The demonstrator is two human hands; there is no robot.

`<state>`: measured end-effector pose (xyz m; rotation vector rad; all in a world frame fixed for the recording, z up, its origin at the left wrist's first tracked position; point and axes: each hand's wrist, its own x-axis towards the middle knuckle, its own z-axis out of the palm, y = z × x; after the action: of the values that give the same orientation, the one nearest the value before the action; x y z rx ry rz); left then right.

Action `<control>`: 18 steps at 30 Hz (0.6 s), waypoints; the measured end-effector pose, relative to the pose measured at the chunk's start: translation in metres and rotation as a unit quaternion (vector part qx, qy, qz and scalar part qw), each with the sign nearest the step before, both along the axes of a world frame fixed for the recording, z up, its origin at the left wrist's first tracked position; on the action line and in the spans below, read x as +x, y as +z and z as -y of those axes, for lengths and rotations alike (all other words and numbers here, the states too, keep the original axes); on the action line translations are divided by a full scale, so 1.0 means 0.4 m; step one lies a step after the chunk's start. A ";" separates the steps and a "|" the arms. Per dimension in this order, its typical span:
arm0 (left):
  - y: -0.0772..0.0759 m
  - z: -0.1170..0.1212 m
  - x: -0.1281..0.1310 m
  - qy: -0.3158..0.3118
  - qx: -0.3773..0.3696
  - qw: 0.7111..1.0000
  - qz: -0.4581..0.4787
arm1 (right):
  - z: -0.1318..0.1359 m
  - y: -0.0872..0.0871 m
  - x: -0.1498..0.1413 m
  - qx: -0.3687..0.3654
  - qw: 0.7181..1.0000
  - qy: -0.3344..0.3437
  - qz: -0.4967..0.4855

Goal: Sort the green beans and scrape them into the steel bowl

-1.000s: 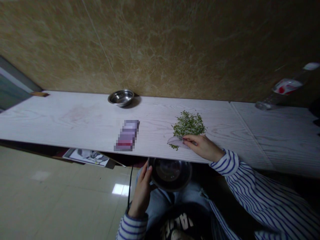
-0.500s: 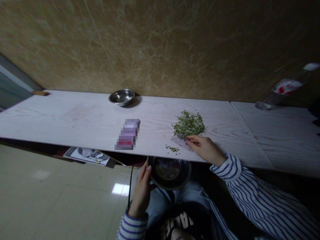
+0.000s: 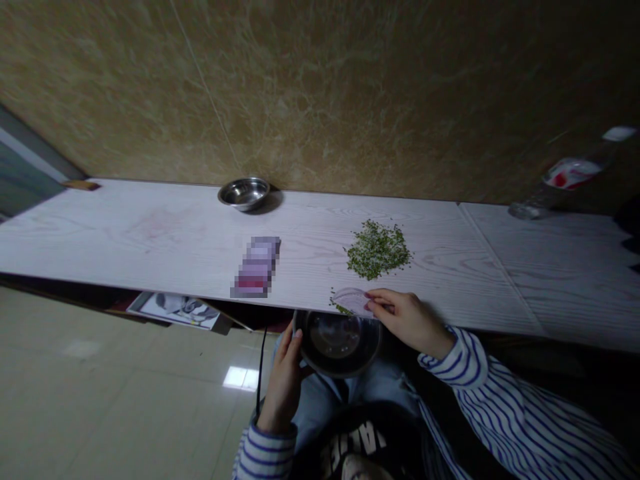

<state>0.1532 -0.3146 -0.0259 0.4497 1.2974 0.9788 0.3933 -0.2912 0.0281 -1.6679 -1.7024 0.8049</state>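
this is an indoor room, most like a home or a small office; which of the two cannot be told. the wall (image 3: 320, 100) has a brown marble pattern crossed by a thin pale seam, and a long, narrow white counter (image 3: 165, 220) with wood grain runs along it. the floor (image 3: 125, 387) is laid with pale, glossy tiles that catch a bright reflection. below the counter shows a shallow box (image 3: 175, 311), its contents hard to make out. a steel bowl (image 3: 245, 195), a plastic bottle (image 3: 573, 175) and green bits (image 3: 377, 250) strewn on the wood lend a homely, kitchen-like touch.
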 end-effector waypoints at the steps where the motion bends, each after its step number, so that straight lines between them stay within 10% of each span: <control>1: -0.001 0.000 0.000 0.001 0.001 1.000 0.001 | 0.003 0.002 -0.001 0.002 1.000 0.007 0.001; 18: -0.007 0.015 -0.022 0.007 -0.009 1.000 -0.005 | -0.131 0.024 -0.015 0.104 0.985 0.002 0.139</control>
<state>0.1444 -0.3205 -0.0288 0.4318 1.3189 0.9762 0.3875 -0.2389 0.0378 -1.6901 -1.9045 0.3917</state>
